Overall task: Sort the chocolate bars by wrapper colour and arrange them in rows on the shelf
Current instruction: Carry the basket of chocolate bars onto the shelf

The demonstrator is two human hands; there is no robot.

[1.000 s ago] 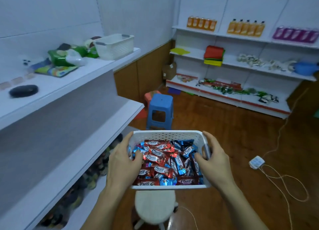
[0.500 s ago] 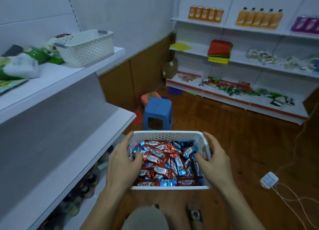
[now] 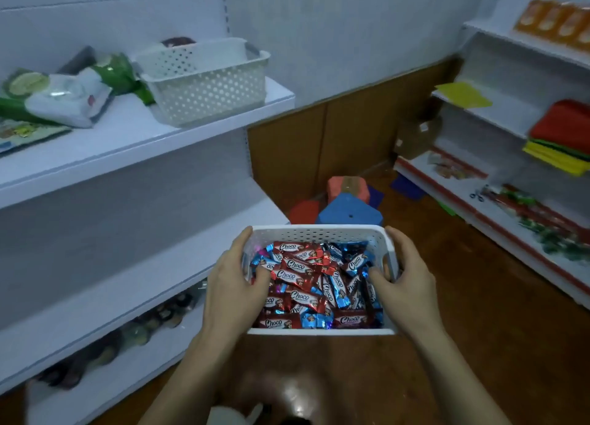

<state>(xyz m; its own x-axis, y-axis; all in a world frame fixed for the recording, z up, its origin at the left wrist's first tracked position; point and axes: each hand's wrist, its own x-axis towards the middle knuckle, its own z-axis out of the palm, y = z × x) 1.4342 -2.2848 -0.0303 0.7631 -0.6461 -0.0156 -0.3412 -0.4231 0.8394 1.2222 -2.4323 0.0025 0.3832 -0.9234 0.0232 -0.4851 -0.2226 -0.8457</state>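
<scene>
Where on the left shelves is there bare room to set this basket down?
The middle shelf is bare along its length. The top shelf is crowded with packets and an empty basket; only its front strip is free.

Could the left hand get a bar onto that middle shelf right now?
Probably not yet: the left hand is gripping the basket of bars, as is the right hand. The middle shelf itself looks bare and unobstructed.

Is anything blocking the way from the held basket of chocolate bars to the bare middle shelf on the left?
Nothing visible: the basket is held right of the middle shelf, whose surface looks bare.
</scene>
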